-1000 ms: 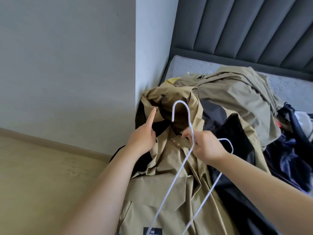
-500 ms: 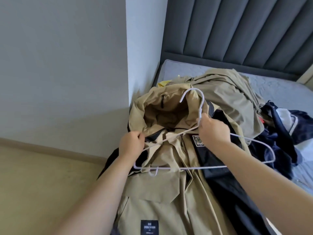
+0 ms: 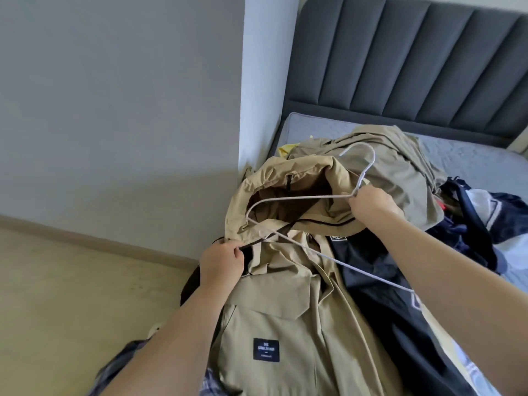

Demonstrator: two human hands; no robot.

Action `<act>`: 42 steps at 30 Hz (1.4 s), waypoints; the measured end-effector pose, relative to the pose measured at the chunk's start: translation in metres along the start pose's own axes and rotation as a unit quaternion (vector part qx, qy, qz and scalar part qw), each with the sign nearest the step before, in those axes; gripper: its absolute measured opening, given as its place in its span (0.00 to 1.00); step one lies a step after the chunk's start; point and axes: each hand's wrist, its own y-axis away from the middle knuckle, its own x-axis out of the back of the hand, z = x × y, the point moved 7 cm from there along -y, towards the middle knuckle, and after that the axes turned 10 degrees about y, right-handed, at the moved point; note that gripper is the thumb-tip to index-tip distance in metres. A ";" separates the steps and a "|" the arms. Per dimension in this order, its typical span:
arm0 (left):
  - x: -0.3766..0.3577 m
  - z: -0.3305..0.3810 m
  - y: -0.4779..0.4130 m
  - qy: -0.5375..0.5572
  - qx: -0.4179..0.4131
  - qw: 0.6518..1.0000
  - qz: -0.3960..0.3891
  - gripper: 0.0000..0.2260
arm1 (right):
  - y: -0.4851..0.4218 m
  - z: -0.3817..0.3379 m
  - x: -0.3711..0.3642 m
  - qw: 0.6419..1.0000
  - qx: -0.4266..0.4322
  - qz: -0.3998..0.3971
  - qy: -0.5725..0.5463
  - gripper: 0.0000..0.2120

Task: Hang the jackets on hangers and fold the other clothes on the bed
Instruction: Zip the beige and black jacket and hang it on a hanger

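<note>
Your right hand (image 3: 371,205) grips the white wire hanger (image 3: 300,198) just under its hook, fingers curled tight round the wire. From that grip one shoulder of the hanger reaches left into the open hood of the khaki jacket (image 3: 285,310). Below and left, your left hand (image 3: 221,262) pinches the jacket's collar edge. The jacket lies at the corner of the grey bed (image 3: 471,158). Beyond your right hand lie another khaki garment (image 3: 400,167) and navy clothes (image 3: 485,224), backed by a padded grey headboard (image 3: 400,58). Left of your left hand are a grey wall (image 3: 114,110) and a pale wood floor (image 3: 57,295).
</note>
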 end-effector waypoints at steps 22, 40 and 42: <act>0.011 0.080 0.051 0.030 -0.349 0.936 0.043 0.12 | 0.045 -0.125 0.009 0.960 0.237 0.048 -0.142 0.24; 0.041 0.047 0.012 0.065 -0.134 0.985 0.092 0.11 | 0.074 -0.158 0.000 0.931 0.358 -0.043 -0.048 0.23; 0.025 0.043 0.007 0.034 -0.132 0.991 0.016 0.15 | 0.088 -0.165 0.003 0.918 0.395 -0.036 -0.013 0.23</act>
